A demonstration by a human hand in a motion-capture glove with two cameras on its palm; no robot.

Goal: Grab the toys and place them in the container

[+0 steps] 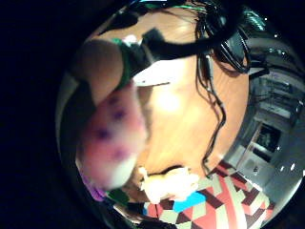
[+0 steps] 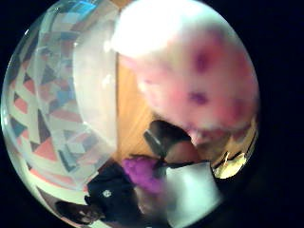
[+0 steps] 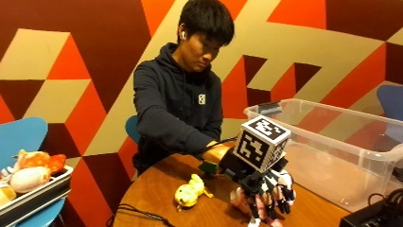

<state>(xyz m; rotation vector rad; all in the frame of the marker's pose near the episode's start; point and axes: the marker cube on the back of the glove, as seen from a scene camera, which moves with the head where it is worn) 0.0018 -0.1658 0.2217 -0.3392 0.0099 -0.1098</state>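
Right now the gloved right hand [image 3: 264, 191] has its fingers [image 3: 281, 194] curled round a pink spotted plush toy [image 3: 242, 199] low over the tabletop [image 3: 157, 189]. Yellow toy [image 3: 189, 191] lies at the hand's 9 o'clock, well apart. Clear plastic container [image 3: 353, 142] sits at 2 o'clock, just beside.

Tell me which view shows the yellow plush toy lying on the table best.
The outside view: the yellow plush toy lies whole on the round wooden table, beside the gloved right hand. The little finger side palm view shows it pale and blurred. In the thumb side view I cannot find it.
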